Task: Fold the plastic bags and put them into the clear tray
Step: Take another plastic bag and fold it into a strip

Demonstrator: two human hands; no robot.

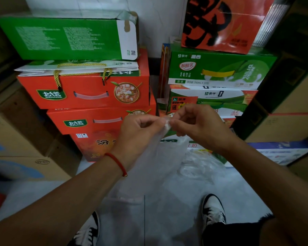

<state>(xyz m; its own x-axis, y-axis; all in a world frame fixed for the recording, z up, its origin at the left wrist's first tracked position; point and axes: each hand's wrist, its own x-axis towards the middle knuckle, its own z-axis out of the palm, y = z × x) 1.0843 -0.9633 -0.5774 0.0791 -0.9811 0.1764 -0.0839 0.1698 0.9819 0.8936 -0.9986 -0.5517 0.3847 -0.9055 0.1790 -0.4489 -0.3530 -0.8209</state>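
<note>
Both hands meet in front of the stacked cartons; the left hand [140, 128] and right hand [194, 123] each pinch the top edge of a clear plastic bag [155, 166] between curled fingers, and it hangs down toward the pale floor [167, 219]; behind it, a heap of more clear plastic bags [201, 164] lies on the floor beside the orange gift boxes [89, 93]; the person's black-and-white sneakers [212, 210] stand below.
</note>
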